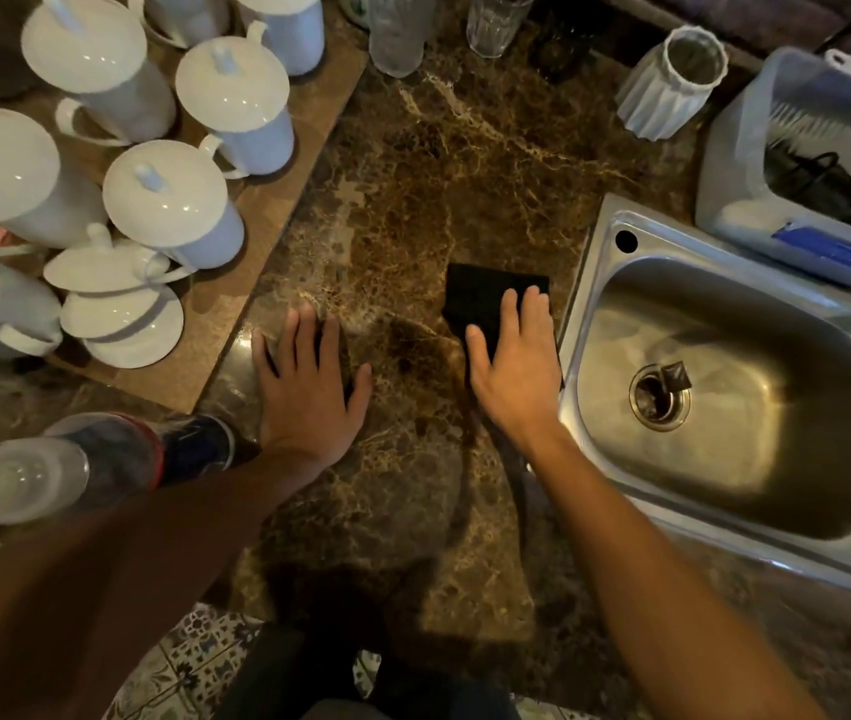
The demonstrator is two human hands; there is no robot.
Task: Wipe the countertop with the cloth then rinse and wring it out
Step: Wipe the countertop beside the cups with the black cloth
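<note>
We see the right hand [514,363] pressed flat, fingers spread, on the dark square cloth [488,304] on the brown marbled stone countertop [413,174] beside the steel sink [724,407], probably mid-wipe, while the left hand [309,387] rests open and empty, bracing us.

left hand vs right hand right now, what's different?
The right hand lies on the black cloth, pressing it to the countertop; the left hand rests on bare marble with nothing under it. The right hand sits close beside the sink; the left hand is nearer the board of white lidded mugs. Both are palm down, flat, fingers extended away from the person.
</note>
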